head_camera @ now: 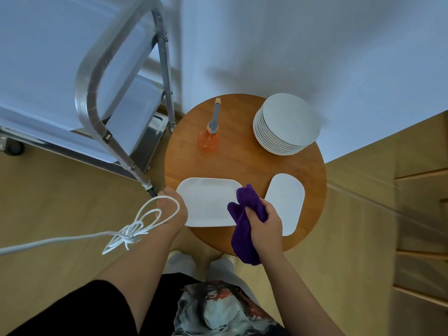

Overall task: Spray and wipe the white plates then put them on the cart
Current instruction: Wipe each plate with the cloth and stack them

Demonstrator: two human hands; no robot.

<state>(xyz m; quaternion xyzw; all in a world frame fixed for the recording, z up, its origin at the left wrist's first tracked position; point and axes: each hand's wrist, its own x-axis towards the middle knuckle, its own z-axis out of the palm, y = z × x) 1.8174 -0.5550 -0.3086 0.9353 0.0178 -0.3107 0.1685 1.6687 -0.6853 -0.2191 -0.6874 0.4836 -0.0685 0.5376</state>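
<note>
— What's my right hand doing?
— Your fingers are curled tight round the purple cloth, at the rectangular white plate on the round wooden table.
— And my left hand?
— At that plate's left edge; I can't tell how the fingers lie.
— The rest?
— Orange spray bottle, stack of round plates, oblong plate; metal cart left.

soft daylight, wide-angle edge distortion
</note>
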